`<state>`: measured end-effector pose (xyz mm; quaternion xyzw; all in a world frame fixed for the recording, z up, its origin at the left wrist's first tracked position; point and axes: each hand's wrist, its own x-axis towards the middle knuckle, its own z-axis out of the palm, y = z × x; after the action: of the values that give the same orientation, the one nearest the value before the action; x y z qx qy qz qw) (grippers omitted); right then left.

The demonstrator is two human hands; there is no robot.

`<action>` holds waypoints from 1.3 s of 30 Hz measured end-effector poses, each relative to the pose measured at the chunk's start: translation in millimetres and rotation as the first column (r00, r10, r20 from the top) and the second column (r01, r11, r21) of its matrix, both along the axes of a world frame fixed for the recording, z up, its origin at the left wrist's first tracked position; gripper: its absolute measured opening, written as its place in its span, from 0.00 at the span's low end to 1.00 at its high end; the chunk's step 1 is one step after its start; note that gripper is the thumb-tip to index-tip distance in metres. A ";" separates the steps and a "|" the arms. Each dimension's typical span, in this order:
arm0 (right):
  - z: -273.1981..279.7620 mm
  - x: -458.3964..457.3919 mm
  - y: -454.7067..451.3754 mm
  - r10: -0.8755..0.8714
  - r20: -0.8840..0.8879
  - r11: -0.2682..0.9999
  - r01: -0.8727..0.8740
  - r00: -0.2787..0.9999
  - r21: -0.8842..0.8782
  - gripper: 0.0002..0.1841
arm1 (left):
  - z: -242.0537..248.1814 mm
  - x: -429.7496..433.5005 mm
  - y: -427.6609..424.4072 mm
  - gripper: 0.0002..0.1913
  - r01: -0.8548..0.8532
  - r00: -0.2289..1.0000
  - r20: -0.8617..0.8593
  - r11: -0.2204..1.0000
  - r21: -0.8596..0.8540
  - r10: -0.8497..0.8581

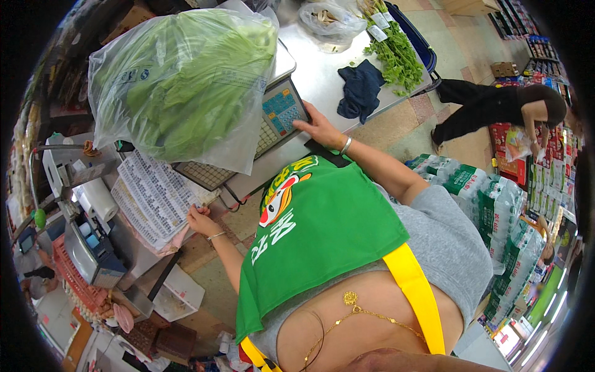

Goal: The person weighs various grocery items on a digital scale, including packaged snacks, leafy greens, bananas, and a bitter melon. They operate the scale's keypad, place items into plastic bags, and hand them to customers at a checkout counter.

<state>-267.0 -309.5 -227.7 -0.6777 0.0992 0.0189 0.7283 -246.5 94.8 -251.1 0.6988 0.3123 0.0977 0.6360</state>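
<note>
My right hand point(323, 128), with a silver bangle at the wrist, rests on the right end of an electronic scale's keypad point(283, 109). Its thumb lies over the keys, and the other fingers are at the panel's edge. A large clear plastic bag of leafy green vegetables point(186, 88) sits on the scale and covers part of its keys. At the counter edge, my left hand point(203, 221) has curled fingers beside a printed sheet point(151, 200) with rows of text; whether it grips anything is unclear.
Bundled green herbs point(393, 56), a dark blue cloth point(360, 88) and a clear bag point(330, 21) lie on the metal counter point(316, 60). A plastic roll point(95, 197) and a second scale point(95, 246) stand left. Wrapped bottle packs point(483, 200) and a bending person point(506, 107) are at right.
</note>
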 end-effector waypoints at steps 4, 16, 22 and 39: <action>1.6 3.5 13.6 -0.096 0.011 0.972 0.096 0.995 -0.216 0.44 | 2.8 0.3 -1.8 0.10 0.043 0.999 -0.003 0.997 0.060 -0.042; 17.4 5.4 10.7 -0.159 -0.107 0.984 0.148 0.982 -0.098 0.26 | 1.5 -0.8 -1.8 0.09 0.042 0.999 -0.008 0.996 0.077 -0.042; 10.9 4.4 18.7 -0.193 -0.027 0.980 0.192 0.981 -0.062 0.28 | 1.6 -0.6 -3.6 0.09 0.035 0.999 0.027 0.997 0.064 -0.036; 31.9 36.2 36.3 -0.390 -0.057 0.792 0.303 0.919 -0.529 0.58 | 6.9 -1.1 -7.2 0.08 0.022 0.999 0.047 0.999 0.043 -0.025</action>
<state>-230.8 -273.1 -195.7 -0.8122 0.2826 -0.0869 0.5029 -247.6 87.6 -244.2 0.7133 0.2866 0.1136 0.6294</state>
